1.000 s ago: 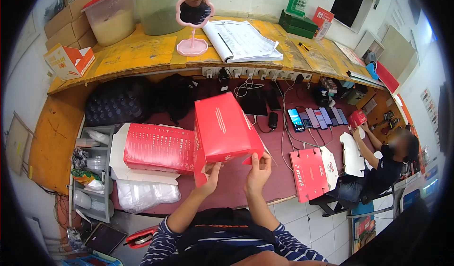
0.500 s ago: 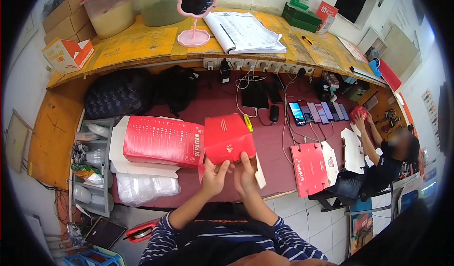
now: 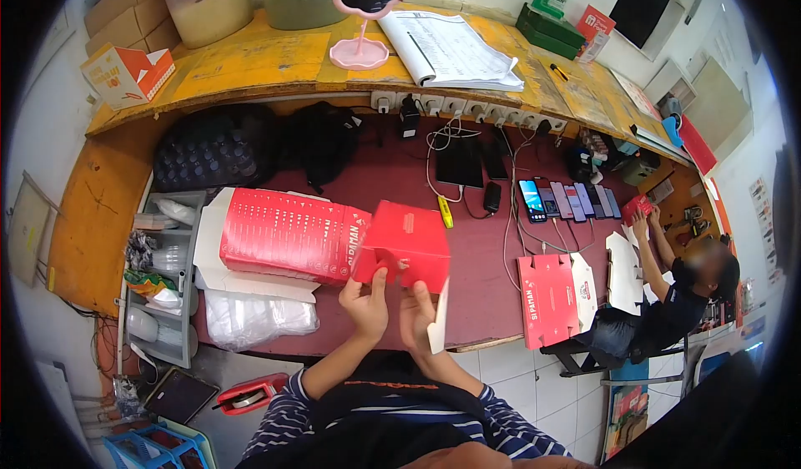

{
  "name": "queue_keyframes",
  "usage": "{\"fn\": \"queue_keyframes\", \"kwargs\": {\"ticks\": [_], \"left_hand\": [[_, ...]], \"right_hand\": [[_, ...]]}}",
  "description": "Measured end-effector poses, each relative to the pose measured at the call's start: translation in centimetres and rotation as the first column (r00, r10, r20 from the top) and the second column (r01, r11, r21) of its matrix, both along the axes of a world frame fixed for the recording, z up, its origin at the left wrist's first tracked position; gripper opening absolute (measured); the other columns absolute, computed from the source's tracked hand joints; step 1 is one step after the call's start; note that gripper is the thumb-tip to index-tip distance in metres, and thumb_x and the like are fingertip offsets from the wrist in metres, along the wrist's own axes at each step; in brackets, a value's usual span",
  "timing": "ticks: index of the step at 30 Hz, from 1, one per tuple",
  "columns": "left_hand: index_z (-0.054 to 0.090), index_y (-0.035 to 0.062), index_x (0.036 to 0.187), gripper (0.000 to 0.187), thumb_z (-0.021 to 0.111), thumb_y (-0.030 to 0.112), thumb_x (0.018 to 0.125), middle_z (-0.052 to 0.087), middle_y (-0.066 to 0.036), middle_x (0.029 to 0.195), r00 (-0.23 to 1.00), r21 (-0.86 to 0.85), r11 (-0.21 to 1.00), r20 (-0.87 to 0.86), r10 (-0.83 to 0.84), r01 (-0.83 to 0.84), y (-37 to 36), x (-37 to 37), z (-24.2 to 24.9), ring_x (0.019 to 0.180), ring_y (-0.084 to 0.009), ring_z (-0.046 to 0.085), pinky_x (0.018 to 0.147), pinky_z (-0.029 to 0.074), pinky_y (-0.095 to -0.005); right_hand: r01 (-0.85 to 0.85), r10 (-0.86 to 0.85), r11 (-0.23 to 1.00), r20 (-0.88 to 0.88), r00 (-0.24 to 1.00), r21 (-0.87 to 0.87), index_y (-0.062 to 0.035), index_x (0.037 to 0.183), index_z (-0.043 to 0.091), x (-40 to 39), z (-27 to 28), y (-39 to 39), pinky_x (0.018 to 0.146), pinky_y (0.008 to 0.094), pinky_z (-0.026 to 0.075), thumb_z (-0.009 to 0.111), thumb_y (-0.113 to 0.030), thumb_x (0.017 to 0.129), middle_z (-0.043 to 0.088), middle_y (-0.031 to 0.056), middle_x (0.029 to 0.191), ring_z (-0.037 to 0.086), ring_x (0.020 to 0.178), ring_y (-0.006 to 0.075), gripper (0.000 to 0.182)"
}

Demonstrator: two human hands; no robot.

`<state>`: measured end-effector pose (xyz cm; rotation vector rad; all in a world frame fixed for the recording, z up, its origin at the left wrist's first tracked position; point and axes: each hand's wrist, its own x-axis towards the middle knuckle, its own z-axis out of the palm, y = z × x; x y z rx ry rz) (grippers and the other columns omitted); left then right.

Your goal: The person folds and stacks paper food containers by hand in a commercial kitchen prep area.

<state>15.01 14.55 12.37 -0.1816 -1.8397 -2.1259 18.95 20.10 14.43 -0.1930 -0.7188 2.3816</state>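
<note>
A red cardboard box (image 3: 406,244) is held up over the dark red counter (image 3: 480,285), part folded, with a white flap hanging at its lower right. My left hand (image 3: 367,309) grips its lower left edge with the thumb on the red face. My right hand (image 3: 417,317) sits under the box beside the white flap, fingers on the box's bottom. Just left of the box lies a stack of flat red box blanks (image 3: 284,237) printed with white text.
More flat red and white blanks (image 3: 551,289) lie at the right. A seated co-worker (image 3: 676,302) there folds a red box (image 3: 634,208). Phones (image 3: 563,200), cables and a power strip (image 3: 455,106) line the back. A grey rack (image 3: 163,277) and plastic bags (image 3: 259,323) stand left.
The box has come down from an upright, raised position and tipped flatter toward me. Both hands moved closer together under it and the flap now hangs lower right.
</note>
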Motion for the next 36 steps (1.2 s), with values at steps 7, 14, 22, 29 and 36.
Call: {"fn": "queue_keyframes", "kwargs": {"ticks": [7,14,22,29,36], "left_hand": [[0.058,-0.0001,0.062,0.04,0.045,0.03,0.086,0.047,-0.001,0.046,0.851,0.234,0.911,0.338,-0.403,0.338,-0.4,0.7,0.0,0.035,-0.0078,0.042,0.032,0.028,-0.0215],[0.06,0.0046,0.085,0.019,0.06,0.019,0.073,0.06,-0.007,0.074,0.964,-0.583,0.806,0.258,0.07,0.098,-11.7,-7.2,-2.8,0.07,-0.0173,0.058,0.061,0.043,-0.0284],[0.04,0.0003,0.114,0.042,0.057,0.017,0.078,0.049,-0.007,0.104,0.938,-0.312,0.95,0.329,0.113,-0.005,-25.2,-12.5,-7.9,0.052,-0.0068,0.051,0.044,0.044,-0.0177],[0.045,0.0012,0.104,0.027,0.054,0.006,0.079,0.048,-0.002,0.082,0.992,-0.091,0.995,0.125,-0.014,0.025,-22.5,-12.3,-6.2,0.059,-0.0082,0.051,0.051,0.046,-0.0193],[0.053,0.0019,0.089,0.019,0.058,0.007,0.072,0.049,-0.011,0.078,0.956,-0.714,0.699,-0.189,-0.225,0.024,-13.2,-5.4,4.6,0.066,-0.0247,0.052,0.058,0.043,-0.0324]], "right_hand": [[-0.164,0.055,0.958,0.411,0.91,0.236,-0.0033,0.098,0.05,-0.7,-2.8,0.8,0.05,0.0264,0.042,0.057,-0.015,0.079,0.054,0.0024,0.074,0.051,0.059,0.0116,0.023],[-0.357,-0.312,0.071,0.36,0.879,0.932,-0.0043,0.081,0.059,-3.3,-10.7,8.3,0.058,0.0305,0.045,0.062,-0.03,0.072,0.059,0.0084,0.073,0.057,0.066,0.0223,0.027],[-0.795,-0.78,-0.347,0.317,0.539,0.498,-0.0089,0.103,0.052,2.6,-16.2,10.4,0.092,0.0561,0.021,0.065,-0.03,0.066,0.051,0.011,0.104,0.038,0.11,0.0295,0.045],[-0.633,-0.63,-0.438,0.285,0.722,0.638,-0.0085,0.077,0.058,3.5,-17.9,12.5,0.092,0.056,0.021,0.058,-0.017,0.071,0.055,0.0065,0.085,0.045,0.1,0.0245,0.011],[-0.196,-0.294,-0.447,0.064,0.954,0.873,-0.0049,0.078,0.054,-1.5,3.0,6.6,0.089,0.0445,0.029,0.058,-0.011,0.069,0.055,0.0078,0.08,0.052,0.082,0.0219,0.011]]}}
